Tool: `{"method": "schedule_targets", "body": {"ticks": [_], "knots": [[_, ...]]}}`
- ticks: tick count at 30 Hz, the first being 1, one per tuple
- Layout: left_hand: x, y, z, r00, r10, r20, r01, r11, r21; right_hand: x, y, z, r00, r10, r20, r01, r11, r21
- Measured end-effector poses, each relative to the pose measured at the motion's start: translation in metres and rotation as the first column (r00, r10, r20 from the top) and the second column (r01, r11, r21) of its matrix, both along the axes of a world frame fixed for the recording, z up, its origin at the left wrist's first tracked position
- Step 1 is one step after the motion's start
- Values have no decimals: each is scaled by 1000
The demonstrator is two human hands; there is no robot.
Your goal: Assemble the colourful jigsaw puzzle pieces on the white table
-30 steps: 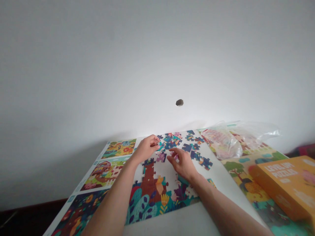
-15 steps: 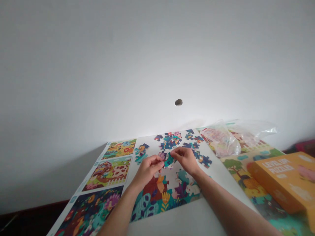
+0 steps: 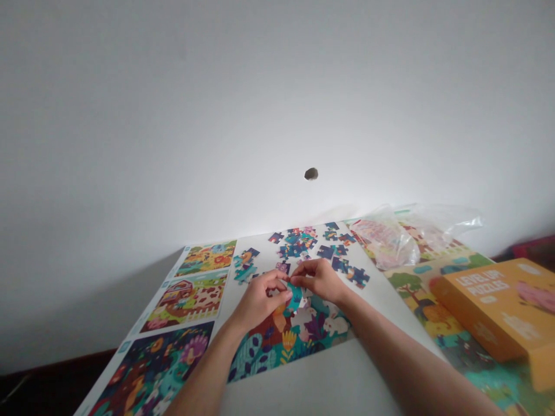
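Note:
A partly joined jigsaw puzzle (image 3: 271, 351) lies on the white table, showing rabbits, a fox and plants. Over its far edge is a teal puzzle piece (image 3: 295, 296), between the fingers of both hands. My left hand (image 3: 259, 298) pinches it from the left with thumb and fingertips. From the right, my right hand (image 3: 319, 279) has its fingers closed on the piece's far side. The fingers partly cover the piece, so whether it interlocks with the puzzle cannot be seen. Just beyond the hands lie loose puzzle pieces (image 3: 297, 245).
Picture sheets (image 3: 191, 294) run down the left side. More loose pieces (image 3: 246, 263) lie beside them. A clear plastic bag (image 3: 388, 240) is at the back right, and an orange puzzle box (image 3: 489, 306) stands at right on a printed picture. Behind rises a wall (image 3: 260, 115).
The teal piece has come nearer, down over the far edge of the joined puzzle. My hands have drawn closer together around it. The view has shifted slightly.

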State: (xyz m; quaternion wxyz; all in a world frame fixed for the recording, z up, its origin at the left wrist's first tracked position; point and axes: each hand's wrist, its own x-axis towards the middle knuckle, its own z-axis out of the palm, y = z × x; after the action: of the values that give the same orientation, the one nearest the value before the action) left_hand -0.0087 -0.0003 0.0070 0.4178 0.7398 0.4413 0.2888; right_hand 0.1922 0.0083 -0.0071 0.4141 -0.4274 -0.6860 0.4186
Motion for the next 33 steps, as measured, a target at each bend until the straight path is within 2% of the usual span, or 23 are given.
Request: {"method": "schedule_targets", "body": {"ticks": [4, 9, 18, 23, 33], "knots": [[1, -2, 1, 996, 0, -89, 8, 997, 83, 1, -2, 2, 997, 4, 76, -3, 1000, -9], [3, -6, 0, 976, 32, -217, 22, 970, 243, 3, -4, 2, 971, 27, 239, -43, 997, 60], [-1, -6, 3, 949, 18, -314, 84, 947, 309, 7, -7, 9, 939, 95, 329, -133, 986, 96], [-4, -5, 6, 923, 32, -383, 140, 900, 413, 9, -4, 6, 948, 124, 293, -148, 987, 62], [-10, -4, -7, 868, 23, -495, 193, 904, 381, 8, -2, 1, 968, 172, 185, -174, 985, -5]]}}
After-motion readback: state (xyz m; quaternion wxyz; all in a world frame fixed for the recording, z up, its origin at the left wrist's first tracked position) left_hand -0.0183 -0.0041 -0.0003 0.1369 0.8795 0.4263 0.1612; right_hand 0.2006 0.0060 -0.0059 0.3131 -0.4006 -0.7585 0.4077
